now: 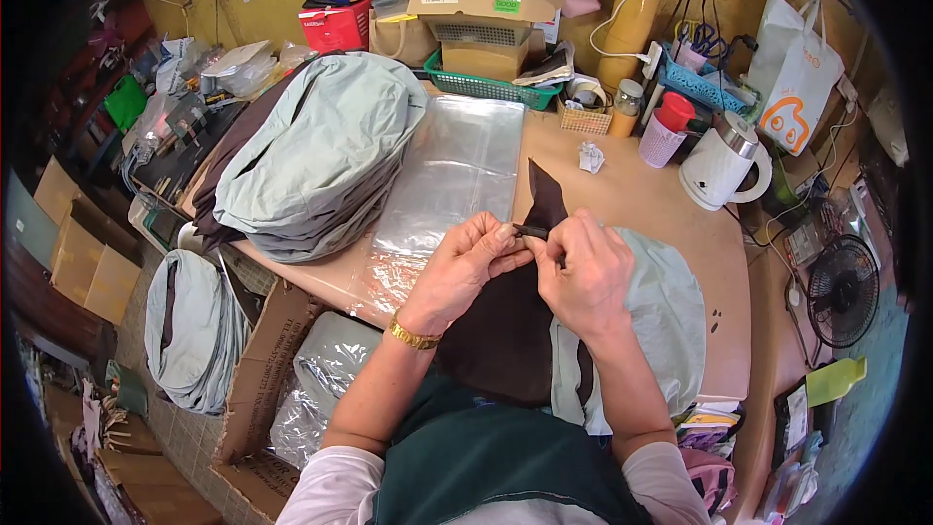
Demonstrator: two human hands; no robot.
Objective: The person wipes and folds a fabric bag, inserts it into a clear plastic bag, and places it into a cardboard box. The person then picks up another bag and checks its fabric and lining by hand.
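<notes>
Both hands meet over the middle of the table, pinching a narrow part of a dark brown cloth piece. My left hand, with a gold watch on its wrist, is closed on the edge with thumb and forefinger. Close beside it, my right hand is closed on the same part, its fingers curled. A small dark strip shows between the fingertips; I cannot tell whether it is a folded edge or a separate piece. A pointed brown end sticks up behind. Pale grey-green cloth lies under and beside my right forearm.
At left on the table lies a tall stack of pale grey-green cloth pieces, beside clear plastic bags. A white kettle stands at right, near a crumpled paper. An open carton with plastic-wrapped goods stands below left.
</notes>
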